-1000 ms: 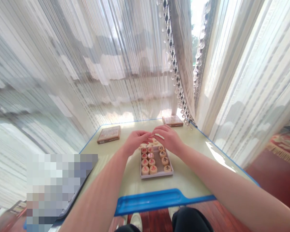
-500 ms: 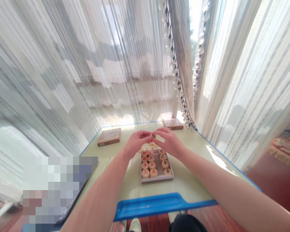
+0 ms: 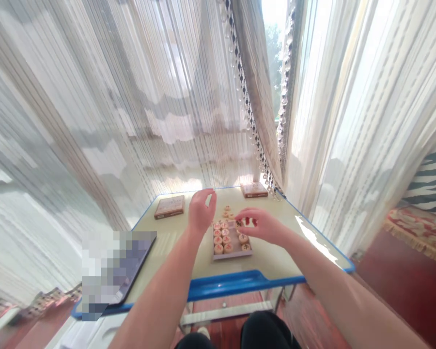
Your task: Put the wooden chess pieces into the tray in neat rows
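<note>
A shallow white box [image 3: 233, 256] lies on the table in front of me, with round wooden Chinese chess pieces in it. Red-marked pieces [image 3: 225, 240] fill two columns on its left side. Black-marked pieces [image 3: 243, 238] stand along its right side, with bare box floor between. At the box's far right corner, my right hand [image 3: 263, 226] pinches a black-marked chess piece [image 3: 239, 224]; its fingers partly cover that column. My left hand [image 3: 200, 212] is raised left of the box's far end, fingers curved, thumb apart, holding nothing. Several loose chess pieces [image 3: 226, 214] lie beyond the box.
A flat brown box [image 3: 169, 207] lies at the table's far left and another brown box [image 3: 254, 189] at the far right. A dark-edged, pixelated flat object [image 3: 131, 266] rests at the near left. Blue edging [image 3: 228, 281] borders the table; curtains [image 3: 189, 121] hang behind.
My hands have parted from around the piece they both held. The left has moved away, up and open; the right has carried the piece down to the box's far right corner.
</note>
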Tool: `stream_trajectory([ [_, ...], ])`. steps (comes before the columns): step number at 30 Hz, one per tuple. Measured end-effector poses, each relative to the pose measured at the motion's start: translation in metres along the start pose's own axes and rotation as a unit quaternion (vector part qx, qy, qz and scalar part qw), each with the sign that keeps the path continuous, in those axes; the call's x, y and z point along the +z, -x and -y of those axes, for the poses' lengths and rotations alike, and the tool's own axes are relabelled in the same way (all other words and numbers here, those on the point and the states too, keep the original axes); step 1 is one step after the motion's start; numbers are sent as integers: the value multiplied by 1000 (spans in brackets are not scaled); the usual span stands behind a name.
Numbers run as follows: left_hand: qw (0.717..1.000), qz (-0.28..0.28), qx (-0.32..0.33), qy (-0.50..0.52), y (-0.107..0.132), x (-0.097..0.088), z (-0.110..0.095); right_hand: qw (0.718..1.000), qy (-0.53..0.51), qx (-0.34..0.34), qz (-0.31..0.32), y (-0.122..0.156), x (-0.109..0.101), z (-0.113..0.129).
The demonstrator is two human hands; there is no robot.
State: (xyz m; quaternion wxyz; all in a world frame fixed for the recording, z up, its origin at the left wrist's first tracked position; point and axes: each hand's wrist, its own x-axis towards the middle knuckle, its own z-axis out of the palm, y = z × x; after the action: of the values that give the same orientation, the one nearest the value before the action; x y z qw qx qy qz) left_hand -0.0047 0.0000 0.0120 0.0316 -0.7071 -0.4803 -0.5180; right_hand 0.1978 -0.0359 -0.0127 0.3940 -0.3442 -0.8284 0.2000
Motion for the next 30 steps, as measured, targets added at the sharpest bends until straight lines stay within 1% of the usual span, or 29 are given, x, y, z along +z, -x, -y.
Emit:
stream_trajectory([
  [1, 1000, -16, -22, -1, 2, -2, -9, 1000, -8, 8, 2, 12, 3, 0],
  [2, 999, -9, -33, 0, 4, -4, -19, 1000, -14, 13, -8, 22, 7, 0],
  [4, 1000, 5, -27, -5, 12, -5, -34, 997, -38, 50, -45, 40, 17, -4],
  [6, 1000, 20, -20, -9, 25, -5, -37, 995, -44, 73, -56, 51, 24, -7],
  [7, 999, 24, -18, -14, 32, -4, -34, 995, -43, 78, -53, 53, 27, -8],
  [9, 998, 33, -30, -32, 48, -2, -20, 995, -31, 79, -45, 56, 29, -9],
  [10, 997, 39, -45, -39, 56, -1, -12, 996, -23, 81, -42, 55, 29, -9],
  [12, 993, 69, -85, -54, 68, 0, 6, 995, -10, 93, -41, 55, 29, -8],
  [13, 988, 95, -107, -65, 72, 1, 12, 994, -6, 103, -41, 54, 28, -8],
  [14, 983, 104, -133, -72, 75, 1, 17, 993, -2, 115, -38, 54, 27, -8],
  [15, 982, 100, -144, -75, 77, 1, 20, 991, 1, 129, -33, 54, 27, -9],
  [18, 979, 107, -156, -80, 78, 1, 21, 988, 15, 150, -21, 55, 26, -9],
  [22, 972, 155, -149, -99, 79, 3, 17, 992, 36, 119, -23, 55, 26, -10],
  [28, 976, 139, -141, -91, 80, 5, 16, 995, 33, 94, -29, 55, 27, -13],
  [30, 975, 144, -143, -90, 80, 5, 16, 995, 27, 92, -27, 55, 27, -14],
])
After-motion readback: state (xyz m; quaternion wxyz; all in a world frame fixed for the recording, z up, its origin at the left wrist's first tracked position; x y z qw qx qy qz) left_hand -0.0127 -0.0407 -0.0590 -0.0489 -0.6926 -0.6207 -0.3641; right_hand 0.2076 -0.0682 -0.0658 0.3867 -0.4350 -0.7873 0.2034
